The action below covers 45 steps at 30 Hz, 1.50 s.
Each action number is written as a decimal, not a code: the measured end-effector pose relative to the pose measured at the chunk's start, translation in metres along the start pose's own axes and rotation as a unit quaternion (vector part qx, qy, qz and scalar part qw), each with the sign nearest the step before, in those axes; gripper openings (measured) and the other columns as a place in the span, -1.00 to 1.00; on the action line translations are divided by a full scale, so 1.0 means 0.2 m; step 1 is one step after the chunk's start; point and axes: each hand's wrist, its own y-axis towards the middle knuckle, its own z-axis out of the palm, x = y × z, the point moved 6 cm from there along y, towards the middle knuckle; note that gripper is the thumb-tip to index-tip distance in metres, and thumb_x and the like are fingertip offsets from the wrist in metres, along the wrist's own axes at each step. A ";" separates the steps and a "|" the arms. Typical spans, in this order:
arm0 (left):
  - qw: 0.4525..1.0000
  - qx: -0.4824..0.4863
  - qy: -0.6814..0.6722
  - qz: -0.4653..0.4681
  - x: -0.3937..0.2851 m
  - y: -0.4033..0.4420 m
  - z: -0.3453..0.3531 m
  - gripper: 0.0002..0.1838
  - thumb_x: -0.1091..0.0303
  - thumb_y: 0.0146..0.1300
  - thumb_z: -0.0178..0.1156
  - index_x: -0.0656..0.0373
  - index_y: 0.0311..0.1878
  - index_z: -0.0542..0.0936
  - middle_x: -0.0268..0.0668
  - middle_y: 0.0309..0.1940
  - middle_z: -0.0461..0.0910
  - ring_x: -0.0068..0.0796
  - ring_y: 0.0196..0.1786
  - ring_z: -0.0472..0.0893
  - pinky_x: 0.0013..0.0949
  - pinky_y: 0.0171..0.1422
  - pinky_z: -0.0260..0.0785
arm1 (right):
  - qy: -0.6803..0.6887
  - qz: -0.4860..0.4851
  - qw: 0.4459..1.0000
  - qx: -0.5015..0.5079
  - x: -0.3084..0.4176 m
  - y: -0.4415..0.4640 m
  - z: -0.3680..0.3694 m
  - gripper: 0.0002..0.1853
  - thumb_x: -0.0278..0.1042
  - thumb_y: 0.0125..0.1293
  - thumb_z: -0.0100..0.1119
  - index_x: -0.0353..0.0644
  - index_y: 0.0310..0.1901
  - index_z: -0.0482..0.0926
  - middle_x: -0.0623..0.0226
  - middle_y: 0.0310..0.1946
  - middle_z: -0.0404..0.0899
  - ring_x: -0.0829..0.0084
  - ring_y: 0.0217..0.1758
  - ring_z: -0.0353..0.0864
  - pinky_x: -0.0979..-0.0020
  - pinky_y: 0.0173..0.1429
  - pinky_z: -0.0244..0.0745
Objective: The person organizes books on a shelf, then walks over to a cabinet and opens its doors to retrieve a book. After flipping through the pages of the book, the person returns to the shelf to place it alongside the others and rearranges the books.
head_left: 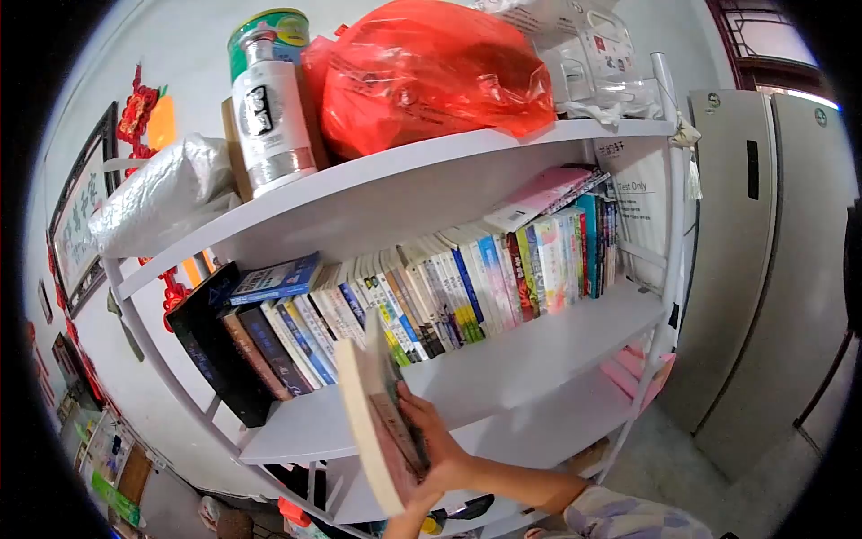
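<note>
Two or more books are held upright and slightly tilted in front of the shelf, one with cream page edges and one with a dark grey cover. My right hand comes in from the right and is closed around their spine side, fingers on the dark cover. Low at the bottom edge, my left hand meets the lower end of the books; its fingers are hidden. Just behind the books, a long row of books stands on the white shelf board.
A black box-like volume leans at the row's left end. A blue book and a pink book lie across the row. Above are a red plastic bag and a white bottle. A grey refrigerator stands right.
</note>
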 end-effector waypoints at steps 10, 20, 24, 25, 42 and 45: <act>0.983 -0.126 -0.033 -0.131 0.26 -0.06 -0.09 -0.10 0.42 0.00 0.28 0.19 0.32 -0.09 0.00 0.25 0.10 -0.09 0.26 0.21 -0.10 0.31 0.08 | -0.056 0.055 0.997 -0.007 -0.17 0.03 0.02 0.15 -0.12 -0.33 0.51 -0.22 0.30 -0.01 -0.02 0.32 -0.05 0.01 0.36 -0.02 0.14 0.37 -0.05; 0.969 -0.197 -0.115 -0.094 0.30 -0.05 -0.16 -0.22 0.15 0.18 0.14 0.19 0.31 -0.08 -0.05 0.26 0.11 -0.14 0.27 0.21 -0.12 0.29 0.15 | -0.108 0.094 0.987 0.067 -0.26 0.01 -0.05 0.21 0.00 -0.36 0.50 -0.21 0.32 -0.06 -0.10 0.32 -0.13 -0.09 0.35 -0.05 0.10 0.35 -0.03; 0.945 -0.190 -0.130 -0.235 0.27 -0.05 -0.22 -0.31 0.57 0.11 0.01 0.15 0.32 0.00 -0.15 0.18 0.26 -0.30 0.18 0.32 -0.25 0.23 0.21 | -0.140 0.093 0.980 0.105 -0.30 0.02 -0.06 0.20 -0.09 -0.33 0.50 -0.28 0.31 -0.09 -0.16 0.31 -0.14 -0.12 0.35 -0.06 0.07 0.36 -0.05; 0.962 -0.147 -0.114 -0.198 0.28 -0.06 -0.23 -0.28 0.59 0.09 0.03 0.17 0.33 -0.01 -0.15 0.16 0.28 -0.33 0.18 0.32 -0.29 0.23 0.18 | -0.142 0.094 0.980 0.105 -0.30 0.03 -0.05 0.18 -0.12 -0.30 0.48 -0.29 0.32 -0.11 -0.19 0.31 -0.15 -0.13 0.35 -0.08 0.06 0.36 -0.06; 0.924 -0.282 -0.104 -0.234 0.08 -0.63 -0.50 -0.55 0.46 0.24 0.02 0.23 0.17 0.14 -0.06 -0.14 0.48 -0.42 -0.32 0.49 -0.42 -0.17 0.40 | -0.433 -0.175 0.873 0.139 0.07 0.88 0.01 -0.32 -0.71 0.02 -0.09 -0.14 0.26 0.15 0.14 0.25 0.20 -0.01 0.16 0.34 0.20 0.17 0.34; 0.911 -0.302 -0.096 -0.265 0.06 -0.70 -0.55 -0.47 0.50 0.23 0.02 0.15 0.24 0.08 -0.12 -0.07 0.45 -0.50 -0.28 0.49 -0.45 -0.20 0.40 | -0.524 -0.187 0.812 0.177 -0.20 1.12 0.27 -0.41 -0.65 0.07 -0.10 -0.18 0.22 0.20 0.06 0.21 0.25 -0.07 0.07 0.42 0.15 0.03 0.45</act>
